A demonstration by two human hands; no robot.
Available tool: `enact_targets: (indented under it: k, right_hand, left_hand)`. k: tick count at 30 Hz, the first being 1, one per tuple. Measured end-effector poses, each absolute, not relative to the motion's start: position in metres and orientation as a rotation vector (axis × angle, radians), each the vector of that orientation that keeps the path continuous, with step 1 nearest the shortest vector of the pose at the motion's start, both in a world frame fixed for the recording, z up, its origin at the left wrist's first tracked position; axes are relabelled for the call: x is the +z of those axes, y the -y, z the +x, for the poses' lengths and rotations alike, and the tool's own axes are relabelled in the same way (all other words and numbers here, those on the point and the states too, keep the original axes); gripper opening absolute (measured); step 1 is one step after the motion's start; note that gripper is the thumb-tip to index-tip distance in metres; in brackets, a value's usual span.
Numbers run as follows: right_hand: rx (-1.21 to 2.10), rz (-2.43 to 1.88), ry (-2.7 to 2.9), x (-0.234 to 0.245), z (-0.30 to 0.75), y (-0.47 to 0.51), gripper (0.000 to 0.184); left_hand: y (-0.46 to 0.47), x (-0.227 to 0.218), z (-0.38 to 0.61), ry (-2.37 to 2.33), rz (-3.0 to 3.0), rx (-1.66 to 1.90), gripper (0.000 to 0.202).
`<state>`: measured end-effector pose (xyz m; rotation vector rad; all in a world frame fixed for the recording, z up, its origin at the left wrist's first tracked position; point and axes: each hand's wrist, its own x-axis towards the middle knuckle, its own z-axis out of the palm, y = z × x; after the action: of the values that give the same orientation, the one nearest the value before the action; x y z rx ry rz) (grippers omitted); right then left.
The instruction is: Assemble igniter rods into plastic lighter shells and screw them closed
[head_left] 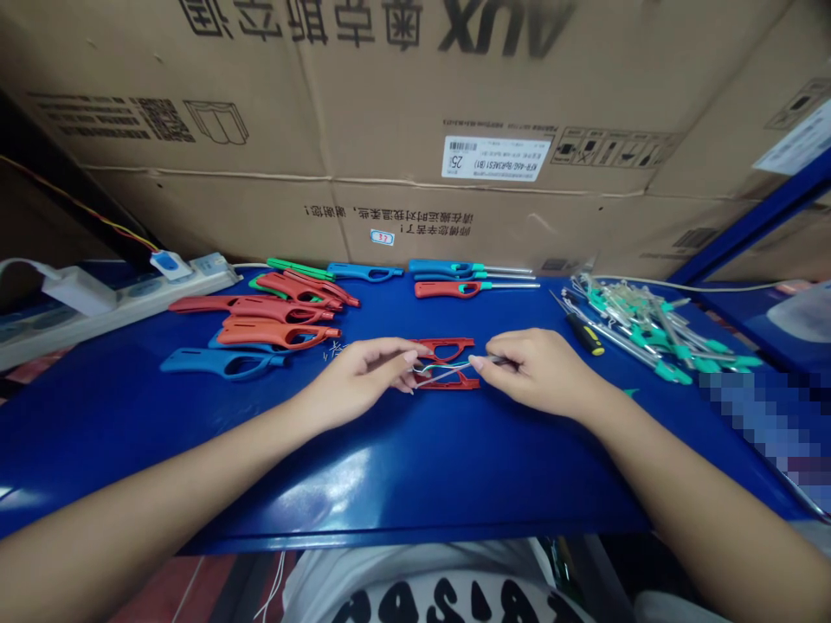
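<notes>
My left hand is closed in a pinch on thin wires, pale and greenish, which stretch across to my right hand. My right hand is closed, thumb pressed on the index finger, round a thin grey metal rod; the end of this rod inside the fist is hidden. Just beneath and behind the fingertips lie two halves of a red lighter handle, the far half and the near half, both partly covered by my left fingers.
Red, blue and green handle shells lie heaped at left. Blue and red long-necked lighters rest at the back. A yellow-black screwdriver lies beside a pile of metal tubes with green parts. A power strip and cardboard box border the table.
</notes>
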<state>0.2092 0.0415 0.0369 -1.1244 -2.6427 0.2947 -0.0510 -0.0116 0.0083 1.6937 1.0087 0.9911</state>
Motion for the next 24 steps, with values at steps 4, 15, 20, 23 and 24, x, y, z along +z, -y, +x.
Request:
enact_targets:
  k: [4,15,20,23,24]
  right_hand:
    - [0.315,-1.117,2.71,0.035,0.209,-0.043,0.05]
    - [0.372,-1.152,2.853,0.028,0.207,-0.048,0.048]
    - [0.379,-1.176,2.869,0.028,0.207,-0.049,0.049]
    - [0.387,-1.208,2.882,0.029,0.207,-0.05,0.048]
    - [0.386,-1.219,2.887,0.029,0.206,-0.051,0.048]
  left_hand:
    - [0.01,0.008,-0.053,-1.131,1.641,0.964,0.024]
    - [0.012,0.01,-0.057,-1.223,2.231,0.885,0.025]
    - [0.009,0.004,-0.057,-1.165,2.327,0.855,0.029]
    - [0.009,0.003,-0.057,-1.157,2.337,0.85,0.03]
    - [0.01,0.003,-0.057,-1.166,2.33,0.845,0.03]
